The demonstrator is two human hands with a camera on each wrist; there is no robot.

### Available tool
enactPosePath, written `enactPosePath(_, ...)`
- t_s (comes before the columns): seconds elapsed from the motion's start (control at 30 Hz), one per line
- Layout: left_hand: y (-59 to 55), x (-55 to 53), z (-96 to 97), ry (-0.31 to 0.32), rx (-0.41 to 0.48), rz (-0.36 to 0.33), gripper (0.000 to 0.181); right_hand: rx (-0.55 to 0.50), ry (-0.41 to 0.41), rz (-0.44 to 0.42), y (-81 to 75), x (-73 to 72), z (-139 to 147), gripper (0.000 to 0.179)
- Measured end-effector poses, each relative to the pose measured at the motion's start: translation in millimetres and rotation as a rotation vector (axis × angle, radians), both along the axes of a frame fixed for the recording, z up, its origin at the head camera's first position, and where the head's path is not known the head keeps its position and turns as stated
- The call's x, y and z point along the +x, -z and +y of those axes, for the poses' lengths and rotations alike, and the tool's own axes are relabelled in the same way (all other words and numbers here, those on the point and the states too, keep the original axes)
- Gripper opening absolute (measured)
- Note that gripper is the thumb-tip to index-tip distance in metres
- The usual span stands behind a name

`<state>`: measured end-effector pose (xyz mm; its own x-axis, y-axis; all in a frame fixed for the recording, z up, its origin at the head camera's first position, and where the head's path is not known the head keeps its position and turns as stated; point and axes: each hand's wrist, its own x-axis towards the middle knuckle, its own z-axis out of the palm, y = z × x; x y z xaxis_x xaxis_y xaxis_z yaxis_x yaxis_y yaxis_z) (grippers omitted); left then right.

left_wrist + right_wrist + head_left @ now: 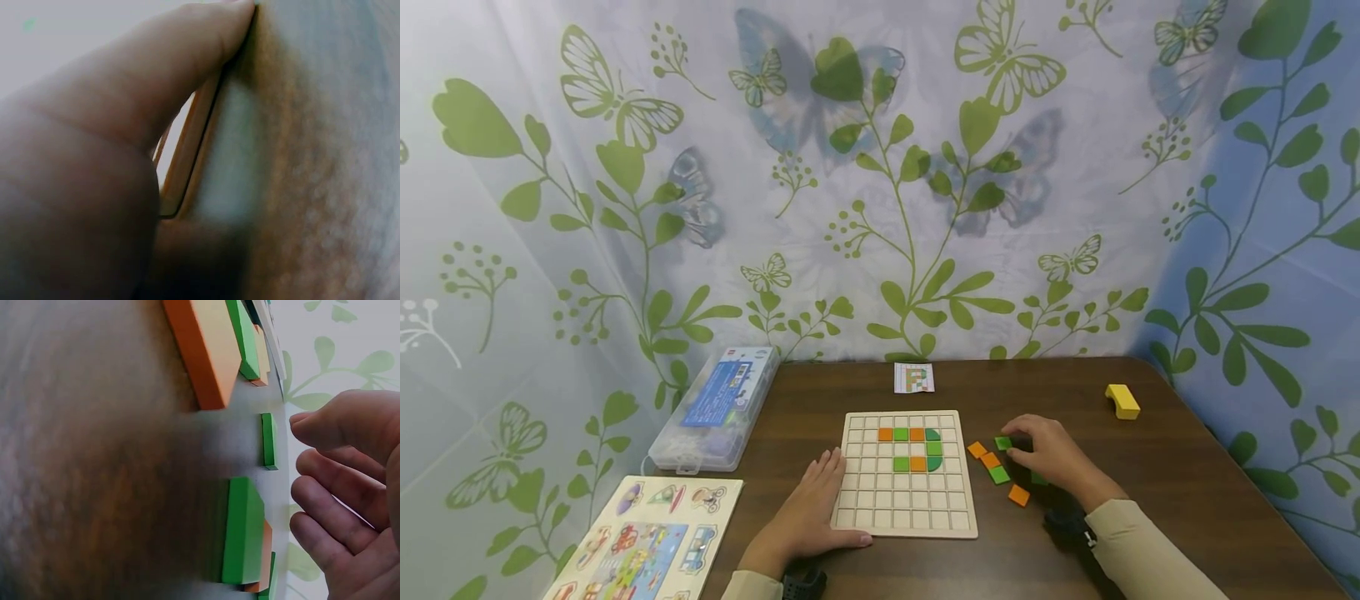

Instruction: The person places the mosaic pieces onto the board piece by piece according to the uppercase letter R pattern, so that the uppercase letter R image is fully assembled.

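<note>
A pale wooden grid board (895, 495) lies on the dark table, with orange, green and dark-green rounded tiles (917, 465) set in several upper cells. My left hand (808, 508) rests at the board's left side, fingers along that edge and thumb at the near-left corner. To the right of the board, my right hand (1051, 450) hovers over loose tiles, its thumb and fingertips close to a green tile (1003, 443). In the right wrist view, thumb and fingers stand apart with nothing between them; that green tile (269, 442) lies beyond the fingertips. Orange tiles (1018, 495) lie nearby.
A small picture card (913, 377) lies behind the board. A yellow arch block (1122, 402) sits at the far right. On the left are a clear plastic case (718, 417) and a picture puzzle board (707, 533). A leaf-patterned curtain (880, 208) hangs behind the table.
</note>
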<state>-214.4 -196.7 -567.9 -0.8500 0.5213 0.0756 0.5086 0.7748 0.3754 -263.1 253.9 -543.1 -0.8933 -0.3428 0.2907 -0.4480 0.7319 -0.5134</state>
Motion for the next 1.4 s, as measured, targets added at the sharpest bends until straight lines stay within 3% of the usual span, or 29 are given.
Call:
enactPosePath(0.8,1.4,-1.5,0.4,-0.007,-0.014,0.002,0.134,0.007,0.037,-0.084,7.8,-9.0,-4.1,0.028)
enactPosePath(1.4,2.1,-1.3,0.0,-0.003,-0.015,0.005,0.134,0.027,0.030,-0.089,7.9,-10.0,-4.3,0.025)
